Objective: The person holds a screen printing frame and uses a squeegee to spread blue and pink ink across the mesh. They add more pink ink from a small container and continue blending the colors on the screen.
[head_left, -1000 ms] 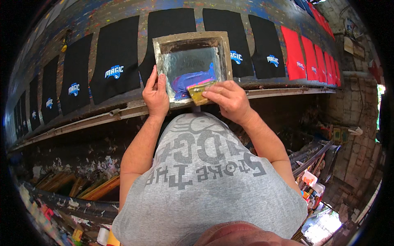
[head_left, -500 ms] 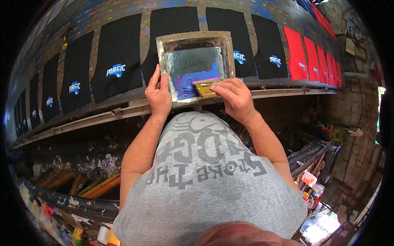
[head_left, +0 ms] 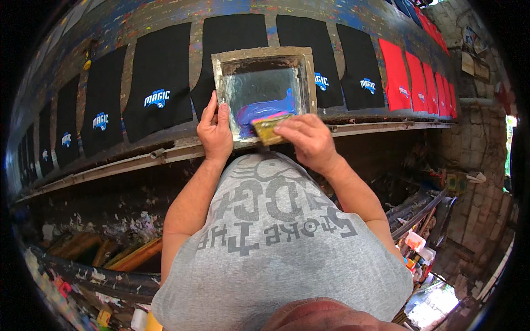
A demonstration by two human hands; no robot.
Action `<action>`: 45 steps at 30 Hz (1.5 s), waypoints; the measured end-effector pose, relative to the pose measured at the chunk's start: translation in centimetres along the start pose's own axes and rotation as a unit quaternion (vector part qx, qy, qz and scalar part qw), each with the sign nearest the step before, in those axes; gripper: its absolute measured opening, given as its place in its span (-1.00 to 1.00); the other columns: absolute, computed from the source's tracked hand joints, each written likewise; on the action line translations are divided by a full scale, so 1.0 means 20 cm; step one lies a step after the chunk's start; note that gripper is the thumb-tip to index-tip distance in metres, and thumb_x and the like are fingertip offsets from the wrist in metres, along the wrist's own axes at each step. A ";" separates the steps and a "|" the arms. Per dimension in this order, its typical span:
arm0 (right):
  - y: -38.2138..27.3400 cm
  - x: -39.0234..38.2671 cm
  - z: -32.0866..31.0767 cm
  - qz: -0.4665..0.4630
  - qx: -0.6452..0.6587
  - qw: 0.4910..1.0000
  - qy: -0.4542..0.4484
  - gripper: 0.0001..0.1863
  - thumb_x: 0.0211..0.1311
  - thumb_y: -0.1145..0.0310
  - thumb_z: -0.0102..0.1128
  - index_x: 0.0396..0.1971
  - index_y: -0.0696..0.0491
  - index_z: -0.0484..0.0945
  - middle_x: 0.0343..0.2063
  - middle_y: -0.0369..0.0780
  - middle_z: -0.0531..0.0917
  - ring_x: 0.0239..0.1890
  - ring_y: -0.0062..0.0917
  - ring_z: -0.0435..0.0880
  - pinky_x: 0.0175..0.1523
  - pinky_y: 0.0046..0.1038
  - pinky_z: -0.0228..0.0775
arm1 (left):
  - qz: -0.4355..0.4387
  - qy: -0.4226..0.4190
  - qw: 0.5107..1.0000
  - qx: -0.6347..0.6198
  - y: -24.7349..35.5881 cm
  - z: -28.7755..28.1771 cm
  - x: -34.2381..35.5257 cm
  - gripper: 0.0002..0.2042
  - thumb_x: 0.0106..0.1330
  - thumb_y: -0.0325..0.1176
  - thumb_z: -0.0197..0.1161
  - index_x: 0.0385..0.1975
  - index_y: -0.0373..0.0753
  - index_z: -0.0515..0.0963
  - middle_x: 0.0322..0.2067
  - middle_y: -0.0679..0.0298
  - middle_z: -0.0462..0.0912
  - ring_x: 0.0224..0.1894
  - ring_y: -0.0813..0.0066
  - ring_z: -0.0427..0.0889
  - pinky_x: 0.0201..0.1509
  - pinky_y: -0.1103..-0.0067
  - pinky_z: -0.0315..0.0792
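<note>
A wooden-framed printing screen point(head_left: 259, 53) lies at the table's near edge, over one of the black fabric pieces point(head_left: 234, 33). My left hand point(head_left: 215, 132) grips its left side, fingers along the outside and thumb on the frame. In my right hand point(head_left: 309, 142), a small yellowish squeegee point(head_left: 268, 132) is pinched at its right end. The squeegee is tilted over the near part of the mesh, with pink along its upper edge. Blue-purple ink point(head_left: 268, 110) spreads across the mesh ahead of it; whether the blade touches the mesh is hidden.
More black fabric pieces point(head_left: 160, 60) with blue and white prints line the long, paint-spotted table point(head_left: 326, 10) on both sides. Red printed pieces point(head_left: 393, 71) continue at right. A rail point(head_left: 176, 154) edges the table. Wooden boards point(head_left: 132, 256) lie below left, containers point(head_left: 415, 240) below right.
The squeegee has moved left and slightly nearer me, turning more tilted. My right hand has gone left and down with it. My left hand stays on the frame.
</note>
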State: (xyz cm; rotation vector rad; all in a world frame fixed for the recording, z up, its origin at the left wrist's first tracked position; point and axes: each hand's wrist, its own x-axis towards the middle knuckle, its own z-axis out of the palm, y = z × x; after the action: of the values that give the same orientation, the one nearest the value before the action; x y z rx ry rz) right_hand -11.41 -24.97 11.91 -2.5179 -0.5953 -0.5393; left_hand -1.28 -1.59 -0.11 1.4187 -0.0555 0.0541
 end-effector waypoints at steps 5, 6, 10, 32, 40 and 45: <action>0.01 0.00 0.00 -0.004 -0.019 1.000 0.004 -0.52 0.20 0.68 0.45 0.12 0.03 0.89 0.08 -0.21 0.95 0.13 -0.23 0.91 0.21 -0.17 0.76 | -0.004 -0.003 1.000 0.021 -0.01 0.00 0.00 -0.52 0.82 -0.41 0.41 0.63 -0.38 0.62 0.19 0.30 0.78 0.10 0.66 0.72 0.22 0.64 0.62; 0.00 -0.01 0.00 -0.014 -0.017 0.999 -0.044 -0.53 0.21 0.69 0.45 0.12 0.03 0.89 0.08 -0.21 0.95 0.13 -0.23 0.91 0.21 -0.17 0.76 | 0.009 0.000 1.000 0.022 -0.01 0.00 0.00 -0.52 0.82 -0.41 0.41 0.63 -0.38 0.62 0.19 0.30 0.78 0.09 0.67 0.72 0.21 0.64 0.61; -0.02 -0.03 0.02 -0.023 -0.003 0.999 0.041 -0.58 0.19 0.55 0.48 0.08 0.05 0.89 0.02 -0.21 0.95 0.11 -0.23 0.91 0.20 -0.16 0.76 | 0.008 -0.001 1.000 0.006 -0.02 0.00 0.00 -0.51 0.82 -0.41 0.42 0.63 -0.38 0.61 0.20 0.30 0.78 0.10 0.66 0.72 0.22 0.64 0.61; 0.00 -0.06 0.01 -0.004 -0.034 0.999 0.004 -0.56 0.20 0.59 0.47 0.10 0.03 0.89 0.04 -0.22 0.95 0.11 -0.24 0.91 0.20 -0.16 0.77 | -0.002 0.005 1.000 0.029 -0.01 0.00 0.00 -0.52 0.82 -0.40 0.41 0.63 -0.37 0.62 0.17 0.31 0.79 0.09 0.68 0.73 0.21 0.64 0.61; 0.03 -0.09 -0.02 -0.019 -0.028 0.999 -0.003 -0.52 0.20 0.65 0.47 0.14 0.03 0.90 0.08 -0.23 0.95 0.12 -0.23 0.91 0.23 -0.15 0.77 | -0.005 0.002 1.000 0.011 0.00 0.00 0.00 -0.51 0.82 -0.40 0.41 0.64 -0.38 0.61 0.18 0.32 0.78 0.11 0.67 0.73 0.23 0.64 0.61; 0.05 -0.06 -0.02 -0.014 -0.046 0.999 0.022 -0.58 0.24 0.58 0.48 0.11 0.03 0.90 0.07 -0.22 0.95 0.13 -0.24 0.91 0.20 -0.15 0.77 | -0.018 0.003 1.000 0.004 0.01 0.01 0.00 -0.52 0.82 -0.40 0.41 0.63 -0.39 0.61 0.20 0.30 0.78 0.14 0.64 0.74 0.25 0.64 0.61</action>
State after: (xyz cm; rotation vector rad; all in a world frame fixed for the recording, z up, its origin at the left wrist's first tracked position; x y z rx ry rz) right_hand -12.04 -26.27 11.30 -2.5800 -0.6040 -0.6443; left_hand -1.30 -1.72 0.11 1.4262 -0.0246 0.0290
